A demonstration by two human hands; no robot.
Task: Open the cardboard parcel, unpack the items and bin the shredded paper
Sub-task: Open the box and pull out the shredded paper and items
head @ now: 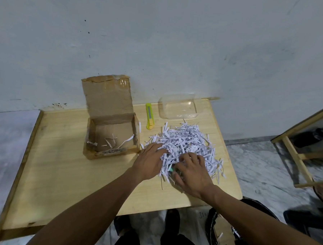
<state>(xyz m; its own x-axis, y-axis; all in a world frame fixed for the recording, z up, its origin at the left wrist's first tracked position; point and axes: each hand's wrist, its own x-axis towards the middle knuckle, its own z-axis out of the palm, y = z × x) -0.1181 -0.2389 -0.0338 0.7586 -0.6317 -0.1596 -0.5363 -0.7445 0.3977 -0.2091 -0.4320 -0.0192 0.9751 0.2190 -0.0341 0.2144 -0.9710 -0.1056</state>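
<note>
The cardboard parcel (pixel 111 131) stands open on the wooden table (pixel 61 154), lid up, with a few paper strips left inside. A heap of shredded white paper (pixel 187 142) lies to its right. My left hand (pixel 151 159) rests palm down on the heap's left edge, fingers spread. My right hand (pixel 191 172) lies on the heap's near side, fingers curled into the strips. A small teal item (pixel 171 169) peeks out between my hands, mostly buried. Whether either hand grips anything is hidden by the paper.
A yellow box cutter (pixel 149 116) lies behind the heap, next to a clear plastic container (pixel 178 107) near the wall. A bin lined with a black bag (pixel 224 232) stands on the floor at the table's near right corner. A wooden frame (pixel 295 153) stands at the right.
</note>
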